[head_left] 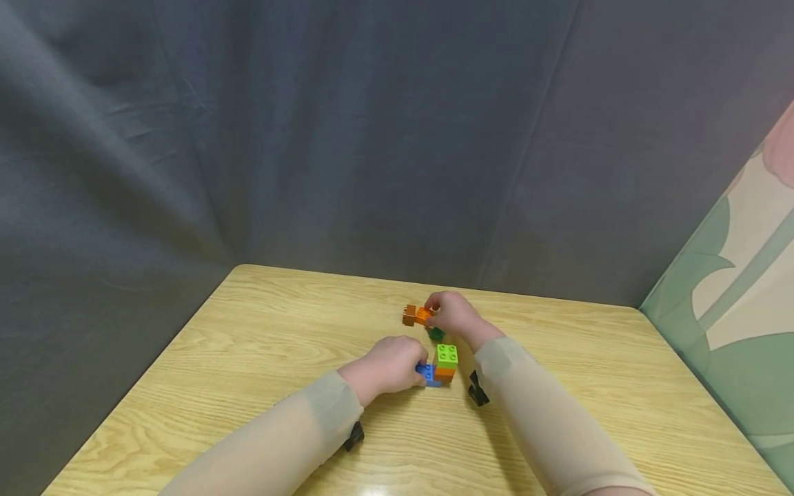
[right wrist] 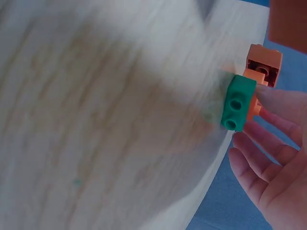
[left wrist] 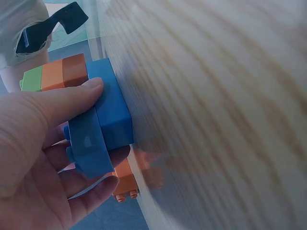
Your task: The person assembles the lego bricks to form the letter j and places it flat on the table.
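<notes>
My left hand (head_left: pixel 392 362) grips a blue building brick (head_left: pixel 429 374) low over the table. In the left wrist view the thumb presses on a long blue brick, and a second blue brick (left wrist: pixel 88 143) sits beside it under the palm. At the far end of the blue rises a stack: brown, orange, then a lime green brick (head_left: pixel 446 354) on top. Farther back, my right hand (head_left: pixel 457 317) pinches an orange brick (head_left: pixel 423 315) between thumb and fingers. Beside it are a brown brick (right wrist: pixel 264 60) and a dark green brick (right wrist: pixel 240 101), whose studs face sideways.
The bricks are on a light wooden table (head_left: pixel 279 331). Behind it hangs a dark grey curtain (head_left: pixel 384 151), and a flower-patterned panel (head_left: pixel 732 296) stands along the right edge. A black wrist mount (head_left: pixel 477 390) shows below the right sleeve.
</notes>
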Demonstrator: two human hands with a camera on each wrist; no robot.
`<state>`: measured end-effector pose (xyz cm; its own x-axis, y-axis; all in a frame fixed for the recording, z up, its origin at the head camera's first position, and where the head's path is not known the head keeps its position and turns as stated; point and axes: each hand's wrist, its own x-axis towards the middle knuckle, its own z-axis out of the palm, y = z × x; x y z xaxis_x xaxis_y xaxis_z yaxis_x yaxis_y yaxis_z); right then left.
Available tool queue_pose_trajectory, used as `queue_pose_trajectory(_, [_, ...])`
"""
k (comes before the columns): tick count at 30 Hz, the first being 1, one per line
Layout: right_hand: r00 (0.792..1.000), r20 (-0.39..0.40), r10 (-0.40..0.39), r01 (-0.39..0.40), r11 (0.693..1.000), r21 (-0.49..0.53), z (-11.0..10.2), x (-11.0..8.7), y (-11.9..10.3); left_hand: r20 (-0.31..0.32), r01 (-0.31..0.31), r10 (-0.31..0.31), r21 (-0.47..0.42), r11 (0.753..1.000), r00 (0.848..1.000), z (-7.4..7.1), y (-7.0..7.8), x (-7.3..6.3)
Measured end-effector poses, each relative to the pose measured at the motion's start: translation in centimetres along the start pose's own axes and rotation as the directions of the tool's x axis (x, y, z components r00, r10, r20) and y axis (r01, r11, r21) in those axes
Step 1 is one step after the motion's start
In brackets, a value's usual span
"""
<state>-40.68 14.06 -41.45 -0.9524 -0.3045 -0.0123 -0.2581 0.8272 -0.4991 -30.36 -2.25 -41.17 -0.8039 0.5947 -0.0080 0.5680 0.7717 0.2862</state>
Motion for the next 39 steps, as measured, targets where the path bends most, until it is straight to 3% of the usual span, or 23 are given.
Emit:
queue_pose_trajectory(7, [1.0, -0.013, -0.027, 0.026, 0.999, -0.042, 0.3, -0.1, -0.2, -0.007, -0.004, 0.004, -0.001, 1.0, 1.0, 0.1, 0.0, 0.0])
queue_pose_trajectory(22, [1.0, 0.01, -0.006, 0.006, 0.997, -0.082, 0.8, 0.0, 0.0, -0.014, -0.011, 0.011, -0.007, 1.0, 1.0, 0.6, -0.3, 0.4])
queue_pose_trajectory(39, [0.996, -0.02, -0.084, 0.085, 0.996, 0.034, -1.4, -2.0, 0.5, -0.005, -0.012, 0.012, -0.022, 1.0, 1.0, 0.7, -0.3, 0.6])
